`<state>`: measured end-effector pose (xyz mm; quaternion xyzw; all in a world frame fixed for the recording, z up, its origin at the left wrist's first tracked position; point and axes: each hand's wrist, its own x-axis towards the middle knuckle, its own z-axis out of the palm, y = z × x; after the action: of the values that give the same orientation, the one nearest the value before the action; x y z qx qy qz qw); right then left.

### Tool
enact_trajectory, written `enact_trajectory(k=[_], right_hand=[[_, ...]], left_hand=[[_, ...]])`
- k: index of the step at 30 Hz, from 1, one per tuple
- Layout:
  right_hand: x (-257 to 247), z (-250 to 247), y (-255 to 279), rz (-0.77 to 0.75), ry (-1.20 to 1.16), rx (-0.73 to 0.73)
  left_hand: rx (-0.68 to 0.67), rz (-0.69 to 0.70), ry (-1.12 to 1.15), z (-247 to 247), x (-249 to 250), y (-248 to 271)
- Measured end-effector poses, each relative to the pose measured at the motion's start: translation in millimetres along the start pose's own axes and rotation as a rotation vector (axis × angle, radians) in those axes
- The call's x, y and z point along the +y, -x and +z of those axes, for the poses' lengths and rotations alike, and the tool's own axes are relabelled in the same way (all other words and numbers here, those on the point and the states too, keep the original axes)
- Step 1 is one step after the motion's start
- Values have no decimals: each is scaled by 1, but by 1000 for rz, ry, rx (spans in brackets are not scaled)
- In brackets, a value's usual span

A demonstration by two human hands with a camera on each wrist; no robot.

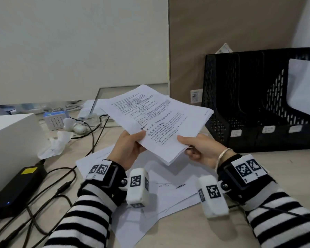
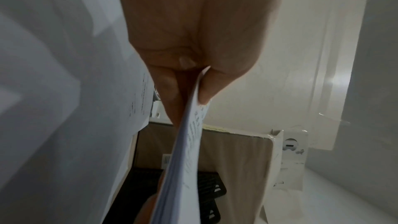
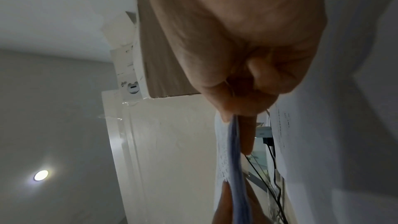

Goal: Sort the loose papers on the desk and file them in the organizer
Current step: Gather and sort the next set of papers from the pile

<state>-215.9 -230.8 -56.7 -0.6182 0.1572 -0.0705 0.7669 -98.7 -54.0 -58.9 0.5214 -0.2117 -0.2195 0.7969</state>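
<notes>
A stack of printed papers (image 1: 156, 119) is held up above the desk by both hands. My left hand (image 1: 131, 145) pinches its near left edge, thumb on top. My right hand (image 1: 195, 145) pinches the near right corner, thumb on the print. Seen edge-on, the stack (image 2: 185, 151) runs between my left thumb and fingers, and the stack (image 3: 232, 151) sits likewise in my right hand. More loose sheets (image 1: 168, 187) lie flat on the desk under the hands. The black mesh organizer (image 1: 249, 104) stands at the right with a white sheet (image 1: 304, 86) in its rightmost slot.
A white box (image 1: 11, 140) and a black power adapter (image 1: 16, 190) with tangled cables (image 1: 64, 176) fill the desk's left. A small device (image 1: 54, 120) and crumpled paper (image 1: 54, 144) lie behind. A brown board (image 1: 231, 42) leans behind the organizer.
</notes>
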Motion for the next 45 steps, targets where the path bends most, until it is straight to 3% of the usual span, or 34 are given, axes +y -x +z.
enact_trajectory(k=[4, 8, 12, 17, 22, 26, 32, 34, 38, 42, 45], right_hand=[[0, 6, -2, -61, -138, -21], [3, 14, -1, -80, -95, 10], [6, 20, 5, -94, 64, -2], [-7, 21, -4, -95, 288, 54], [-39, 20, -49, -147, 905, 106], [-52, 39, -105, -90, 1482, -45], [-38, 58, -154, 172, 1812, -238], [-36, 58, -153, 192, 1830, -263], [-34, 51, -157, 273, 1632, -379], [-34, 39, -146, 229, 1639, -290], [-52, 24, -136, 84, 1735, 22]], left_hand=[[38, -57, 141, 2, -2, 1], [-85, -189, 76, 10, -13, 3], [-82, -96, -27, 7, -15, 2], [194, 75, -77, -26, 0, -2], [508, 126, 45, -60, 14, -12], [669, 79, 35, -72, 21, -10], [668, 13, 65, -83, 21, -14], [642, -4, 104, -83, 21, -15], [639, -51, 124, -86, 21, -15], [643, -76, 109, -83, 24, -13], [624, -57, 157, -86, 26, -11]])
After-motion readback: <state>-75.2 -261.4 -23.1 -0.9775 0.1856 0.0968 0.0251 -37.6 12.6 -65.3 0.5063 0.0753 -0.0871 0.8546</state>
